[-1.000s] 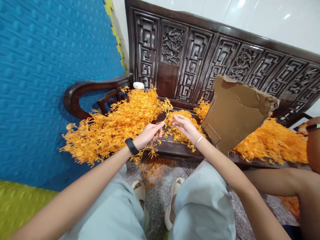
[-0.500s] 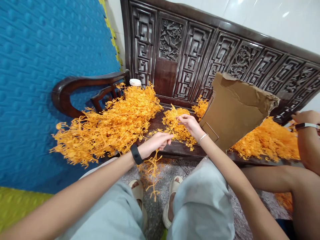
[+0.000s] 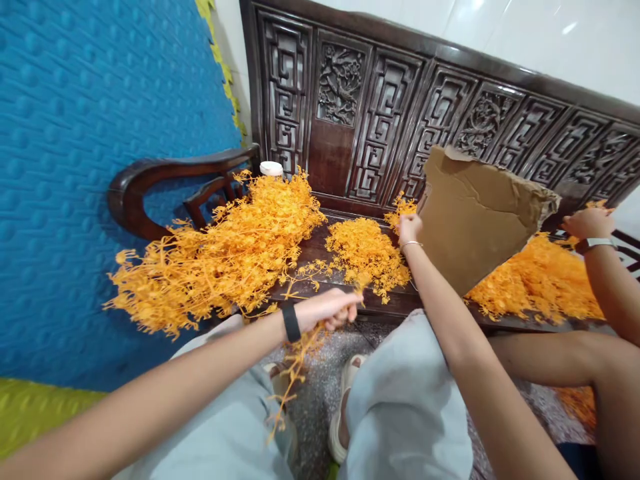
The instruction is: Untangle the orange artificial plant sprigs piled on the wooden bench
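Left hand (image 3: 334,311) is gripping an orange sprig (image 3: 286,397) — fingers closing around it, thumb side pointing right. The sprig's long axis is running on a slant: a short, blurred tip is sticking out just above the fingertips, and the longer tail is hanging below the fist, trailing down and left over the floor (image 3: 313,407). So most of the sprig is lying below the grip, and the left hand is the nearer one, being right on it.

Right hand (image 3: 410,230) is sitting well apart, up and to the right, by the left edge of the cardboard (image 3: 480,227) and just in front of a small back clump (image 3: 400,207). Its fingers are curling in; can't tell whether they are pinching anything. The middle heap (image 3: 367,257) is lying on the bench (image 3: 315,250) between the two hands — beyond the left fist, left of the right hand. The big left pile (image 3: 215,260) is spreading past the left wrist. A co-worker's hand (image 3: 590,223) is showing at far right.
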Available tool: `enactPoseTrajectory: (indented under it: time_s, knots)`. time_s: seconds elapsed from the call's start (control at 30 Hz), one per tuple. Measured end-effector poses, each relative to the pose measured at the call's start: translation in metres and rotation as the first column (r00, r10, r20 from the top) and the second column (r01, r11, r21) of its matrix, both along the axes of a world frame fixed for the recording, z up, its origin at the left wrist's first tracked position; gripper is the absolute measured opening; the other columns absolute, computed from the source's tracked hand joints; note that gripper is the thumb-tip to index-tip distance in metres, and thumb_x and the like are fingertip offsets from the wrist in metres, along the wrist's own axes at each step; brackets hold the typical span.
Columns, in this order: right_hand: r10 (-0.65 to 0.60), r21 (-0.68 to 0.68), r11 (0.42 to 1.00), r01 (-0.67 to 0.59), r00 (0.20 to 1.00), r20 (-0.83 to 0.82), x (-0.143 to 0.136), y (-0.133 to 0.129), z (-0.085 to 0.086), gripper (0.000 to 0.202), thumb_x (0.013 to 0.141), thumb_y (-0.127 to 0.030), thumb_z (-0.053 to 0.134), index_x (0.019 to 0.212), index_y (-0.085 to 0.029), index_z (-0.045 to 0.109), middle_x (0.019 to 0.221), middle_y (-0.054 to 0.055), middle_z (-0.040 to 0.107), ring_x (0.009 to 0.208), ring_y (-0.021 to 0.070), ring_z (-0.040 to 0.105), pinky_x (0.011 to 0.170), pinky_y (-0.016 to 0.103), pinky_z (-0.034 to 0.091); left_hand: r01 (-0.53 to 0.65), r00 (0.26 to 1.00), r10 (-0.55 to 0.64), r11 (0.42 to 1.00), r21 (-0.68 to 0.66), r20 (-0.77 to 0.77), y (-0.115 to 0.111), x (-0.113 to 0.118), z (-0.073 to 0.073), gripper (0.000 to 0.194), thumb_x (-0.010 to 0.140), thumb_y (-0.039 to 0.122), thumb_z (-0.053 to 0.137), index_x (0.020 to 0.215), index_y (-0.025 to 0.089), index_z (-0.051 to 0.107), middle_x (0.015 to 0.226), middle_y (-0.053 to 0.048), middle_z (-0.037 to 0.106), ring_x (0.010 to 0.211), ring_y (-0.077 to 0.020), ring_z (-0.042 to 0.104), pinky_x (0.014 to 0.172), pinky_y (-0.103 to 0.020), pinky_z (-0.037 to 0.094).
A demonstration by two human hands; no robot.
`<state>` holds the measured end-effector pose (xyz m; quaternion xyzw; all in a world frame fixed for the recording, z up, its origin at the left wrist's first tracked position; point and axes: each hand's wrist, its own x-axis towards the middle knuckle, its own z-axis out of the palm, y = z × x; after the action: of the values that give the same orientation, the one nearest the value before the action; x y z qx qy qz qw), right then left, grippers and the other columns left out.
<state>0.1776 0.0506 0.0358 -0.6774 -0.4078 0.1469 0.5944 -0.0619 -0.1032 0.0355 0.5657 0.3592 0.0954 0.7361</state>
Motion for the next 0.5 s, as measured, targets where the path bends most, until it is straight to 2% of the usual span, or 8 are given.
enactPoseTrajectory:
  time_s: [0.03,0.1,0.2,0.33,0.4,0.5]
  knots:
    - [-0.046,-0.003,0.999,0.046,0.999,-0.015,0.015,0.001,-0.003,0.01,0.072,-0.011,0.044,0.064,-0.017,0.043,0.05,-0.006,0.046,0.046,0.0074,0.049,0.044,0.017,0.038,0.079,0.997,-0.079,0.997,0.004,0.027,-0.009,0.0,0.0,0.044,0.076,0.053,0.047,0.053,0.015,0.048,0.036,0.009,0.019,0.034,-0.0045,0.015,0.039,-0.022,0.013]
    - [-0.103,-0.027,0.994,0.102,0.994,-0.048,0.035,0.002,-0.013,0.008,0.07,-0.01,0.046,0.067,-0.017,0.043,0.052,-0.006,0.046,0.045,0.0071,0.047,0.043,0.017,0.037,0.155,0.987,-0.157,0.986,0.056,0.036,-0.021,-0.004,-0.001,0.049,0.075,0.058,0.044,0.053,0.015,0.049,0.037,0.009,0.021,0.035,-0.0051,0.017,0.04,-0.022,0.015]
    - [-0.091,-0.049,0.995,0.088,0.994,-0.062,0.036,0.003,-0.028,0.011,0.069,-0.013,0.051,0.076,-0.017,0.044,0.055,-0.006,0.048,0.044,0.0083,0.048,0.042,0.018,0.038,0.137,0.991,-0.134,0.981,0.135,-0.03,-0.023,-0.013,-0.004,0.053,0.076,0.06,0.041,0.051,0.015,0.048,0.037,0.008,0.022,0.036,-0.0058,0.019,0.041,-0.023,0.016]
    - [0.064,-0.049,0.997,-0.065,0.998,-0.022,0.011,0.01,-0.038,0.012,0.069,-0.02,0.056,0.077,-0.017,0.048,0.063,-0.002,0.054,0.05,0.0102,0.053,0.05,0.022,0.043,0.03,0.998,-0.02,0.982,0.186,-0.056,-0.007,-0.029,-0.009,0.053,0.075,0.061,0.042,0.048,0.015,0.047,0.038,0.007,0.022,0.036,-0.0059,0.018,0.042,-0.023,0.015]
    - [0.205,-0.06,0.978,-0.2,0.973,0.103,0.002,0.009,-0.041,0.009,0.069,-0.02,0.055,0.076,-0.016,0.051,0.073,0.001,0.057,0.055,0.0111,0.055,0.059,0.026,0.047,-0.036,0.999,0.038,0.987,0.158,-0.013,0.002,-0.037,-0.009,0.052,0.075,0.06,0.043,0.049,0.016,0.046,0.038,0.008,0.018,0.037,-0.0054,0.013,0.042,-0.023,0.013]
    - [0.368,-0.134,0.929,-0.345,0.826,0.428,0.0,0.001,-0.049,0.012,0.069,-0.015,0.054,0.081,-0.015,0.055,0.095,0.008,0.055,0.064,0.0126,0.054,0.076,0.034,0.046,-0.122,0.992,0.117,0.984,0.13,0.045,0.013,-0.05,-0.006,0.05,0.077,0.056,0.045,0.048,0.016,0.047,0.038,0.008,0.016,0.037,-0.005,0.01,0.042,-0.023,0.011]
